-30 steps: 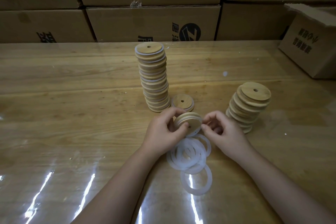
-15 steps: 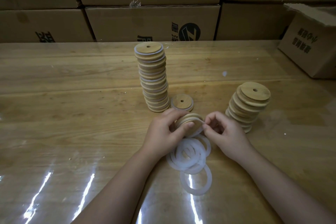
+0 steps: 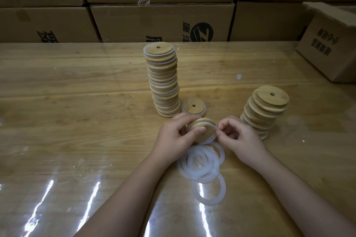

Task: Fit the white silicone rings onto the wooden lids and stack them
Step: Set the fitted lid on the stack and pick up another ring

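Cardboard boxes point(image 3: 161, 23) line the far edge of the glossy wooden tabletop point(image 3: 77, 102). Near its middle, the left hand point(image 3: 173, 137) grips a tilted wooden lid point(image 3: 202, 125). The right hand point(image 3: 240, 139) pinches a white silicone ring point(image 3: 210, 141) at the lid's right rim. Loose rings point(image 3: 200, 162) lie just nearer. A tall stack point(image 3: 163, 81) stands behind and a shorter stack point(image 3: 264, 110) toward the right edge.

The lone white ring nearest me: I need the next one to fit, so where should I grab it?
Pinch the near arc of the lone ring from above, one finger in its hole, thumb outside. It lies flat on the table, and its far arc meets the ring pile, so the near side is free.
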A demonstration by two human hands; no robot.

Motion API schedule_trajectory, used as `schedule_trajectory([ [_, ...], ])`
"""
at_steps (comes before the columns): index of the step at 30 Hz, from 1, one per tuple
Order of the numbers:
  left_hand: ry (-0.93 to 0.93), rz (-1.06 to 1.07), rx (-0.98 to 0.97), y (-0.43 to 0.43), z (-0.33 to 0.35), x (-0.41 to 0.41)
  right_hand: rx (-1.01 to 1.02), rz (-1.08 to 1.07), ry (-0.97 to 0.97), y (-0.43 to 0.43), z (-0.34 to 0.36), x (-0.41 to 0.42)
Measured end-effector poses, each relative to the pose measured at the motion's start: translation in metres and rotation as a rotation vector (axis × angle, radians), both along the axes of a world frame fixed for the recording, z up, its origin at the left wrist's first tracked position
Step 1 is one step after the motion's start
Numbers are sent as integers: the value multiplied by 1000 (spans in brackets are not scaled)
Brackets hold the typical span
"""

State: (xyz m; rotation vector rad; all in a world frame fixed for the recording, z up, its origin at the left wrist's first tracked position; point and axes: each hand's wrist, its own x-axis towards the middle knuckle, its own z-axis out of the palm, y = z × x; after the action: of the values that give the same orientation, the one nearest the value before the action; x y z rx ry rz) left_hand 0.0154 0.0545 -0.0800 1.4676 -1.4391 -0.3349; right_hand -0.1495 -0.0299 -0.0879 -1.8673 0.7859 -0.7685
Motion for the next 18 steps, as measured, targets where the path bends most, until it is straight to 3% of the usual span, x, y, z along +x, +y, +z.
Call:
schedule_trajectory([
  [13,179,-34,91,1,-3,3,-90,16,44,-1,-5,-1],
  [18,98,-19,146,1,-9,2,-145,-34,-74,0,-4,-1],
])
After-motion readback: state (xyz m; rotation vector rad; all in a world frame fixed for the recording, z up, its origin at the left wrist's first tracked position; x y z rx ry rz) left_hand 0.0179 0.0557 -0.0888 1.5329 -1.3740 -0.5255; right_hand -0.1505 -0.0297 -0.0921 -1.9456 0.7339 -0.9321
